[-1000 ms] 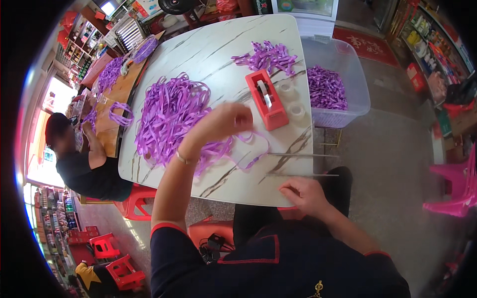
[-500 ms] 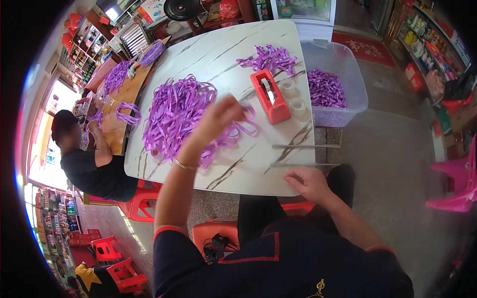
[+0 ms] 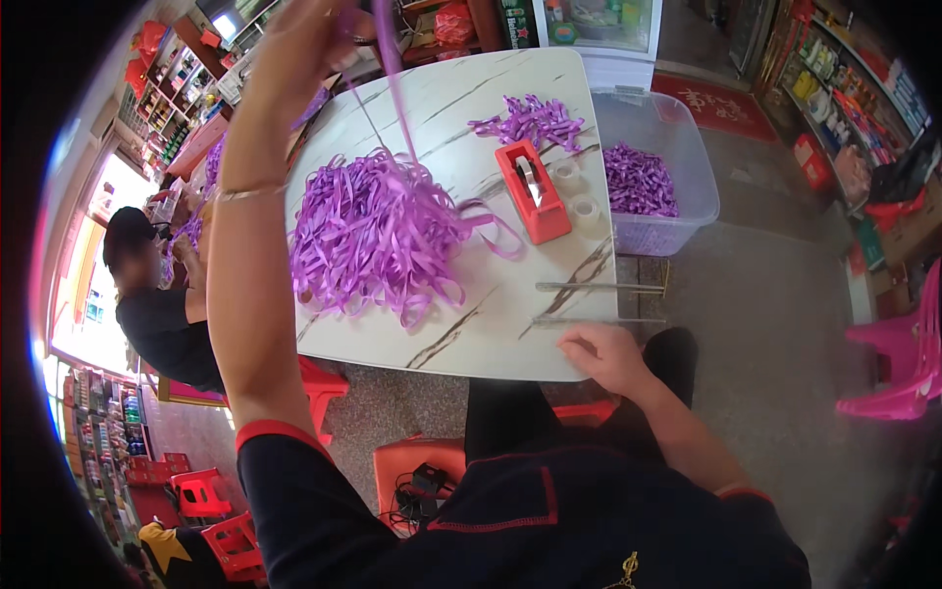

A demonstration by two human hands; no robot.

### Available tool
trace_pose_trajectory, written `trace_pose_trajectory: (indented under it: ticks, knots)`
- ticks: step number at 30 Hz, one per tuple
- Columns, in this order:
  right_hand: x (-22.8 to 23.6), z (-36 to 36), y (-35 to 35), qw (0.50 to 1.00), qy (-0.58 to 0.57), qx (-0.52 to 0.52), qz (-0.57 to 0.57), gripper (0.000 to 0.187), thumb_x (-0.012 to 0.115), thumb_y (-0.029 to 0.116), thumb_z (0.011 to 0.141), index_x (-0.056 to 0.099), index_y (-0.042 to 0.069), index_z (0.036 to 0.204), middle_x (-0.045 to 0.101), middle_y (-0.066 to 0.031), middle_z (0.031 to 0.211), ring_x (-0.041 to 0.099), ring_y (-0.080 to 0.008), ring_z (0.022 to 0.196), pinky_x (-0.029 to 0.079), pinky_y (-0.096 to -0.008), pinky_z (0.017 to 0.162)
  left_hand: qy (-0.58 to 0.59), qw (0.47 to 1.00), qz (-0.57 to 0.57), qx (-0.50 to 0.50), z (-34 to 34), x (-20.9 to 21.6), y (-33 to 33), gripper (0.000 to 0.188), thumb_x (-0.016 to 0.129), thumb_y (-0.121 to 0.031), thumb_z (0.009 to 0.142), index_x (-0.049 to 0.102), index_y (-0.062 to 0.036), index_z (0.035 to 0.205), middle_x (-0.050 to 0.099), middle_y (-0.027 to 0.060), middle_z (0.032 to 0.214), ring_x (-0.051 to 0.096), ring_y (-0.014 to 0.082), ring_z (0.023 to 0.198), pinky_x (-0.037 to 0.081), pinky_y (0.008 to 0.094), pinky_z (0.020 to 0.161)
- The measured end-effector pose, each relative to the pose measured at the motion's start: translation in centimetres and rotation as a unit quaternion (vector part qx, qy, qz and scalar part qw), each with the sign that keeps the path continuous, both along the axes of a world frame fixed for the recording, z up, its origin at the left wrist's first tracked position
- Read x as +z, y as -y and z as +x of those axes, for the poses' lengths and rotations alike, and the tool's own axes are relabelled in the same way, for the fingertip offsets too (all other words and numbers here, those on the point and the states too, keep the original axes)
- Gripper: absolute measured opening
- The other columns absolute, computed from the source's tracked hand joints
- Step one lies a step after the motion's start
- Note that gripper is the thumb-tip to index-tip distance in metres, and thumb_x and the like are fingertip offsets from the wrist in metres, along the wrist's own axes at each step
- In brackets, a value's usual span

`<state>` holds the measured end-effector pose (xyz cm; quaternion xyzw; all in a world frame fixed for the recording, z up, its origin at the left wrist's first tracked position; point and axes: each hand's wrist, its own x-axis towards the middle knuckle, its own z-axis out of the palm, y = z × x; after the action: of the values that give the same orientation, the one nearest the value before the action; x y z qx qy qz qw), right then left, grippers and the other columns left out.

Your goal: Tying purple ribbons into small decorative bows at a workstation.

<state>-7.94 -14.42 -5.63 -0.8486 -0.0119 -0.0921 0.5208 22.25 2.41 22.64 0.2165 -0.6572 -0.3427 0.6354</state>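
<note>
My left hand [image 3: 309,44] is raised high over the far left of the table, closed on a purple ribbon [image 3: 394,83]. The ribbon hangs down to a big tangled heap of purple ribbons [image 3: 368,236] on the marble-patterned table [image 3: 432,103]. My right hand [image 3: 606,355] rests at the near table edge with its fingers loosely curled; nothing shows in them. Just beyond it, two thin metal rods [image 3: 589,288] stick out over the right edge. A red tape dispenser [image 3: 535,196] stands between the heap and two rolls of clear tape [image 3: 586,208].
A small pile of folded purple ribbons [image 3: 530,122] lies at the far right of the table. Beside the table is a clear plastic bin [image 3: 699,147] full of purple pieces. A co-worker in black [image 3: 162,324] sits at the left. Pink stools [image 3: 898,363] stand at the right.
My left hand has gone up and to the far left from above the heap, pulling a ribbon upward. The heap's top has lifted and shifted. My right hand stays at the edge.
</note>
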Motion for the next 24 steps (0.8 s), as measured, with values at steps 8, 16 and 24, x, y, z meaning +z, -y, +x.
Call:
trace_pose_trajectory:
  ticks: [8,16,24]
  knots:
    - [3.7,3.6,-1.1,0.998,-0.012,0.022,0.063,0.026,0.062,0.015,0.081,0.058,0.001,0.102,0.063,-0.0120,0.092,0.061,-0.0170,0.065,0.048,-0.0273,0.061,0.153,0.761,0.228,0.588,-5.6,0.8,-3.3,0.017,0.047,-0.025,0.092,0.054,-0.0087,0.094,0.053,0.0010,0.063,0.031,0.0025,0.044,0.021,0.0174,0.041]
    - [6.0,17.5,-5.9,0.978,0.143,-0.062,-0.138,0.073,0.066,0.029,0.078,0.031,-0.004,0.132,0.056,-0.0243,0.112,0.064,-0.0264,0.081,0.049,-0.0335,0.074,0.023,0.818,0.187,0.544,-8.5,1.9,-1.9,0.014,0.048,-0.012,0.088,0.047,-0.0065,0.075,0.059,0.0175,0.108,0.057,0.0130,0.051,0.030,0.0173,0.035]
    - [5.6,21.3,-7.0,0.988,0.046,-0.035,-0.145,0.036,0.052,0.029,0.086,0.055,0.007,0.115,0.060,-0.0164,0.071,0.060,-0.0254,0.065,0.044,-0.0397,0.062,0.077,0.741,0.095,0.661,1.7,4.5,-9.5,0.017,0.048,-0.020,0.092,0.055,-0.0043,0.092,0.055,0.0023,0.069,0.036,0.0034,0.050,0.025,0.0180,0.044]
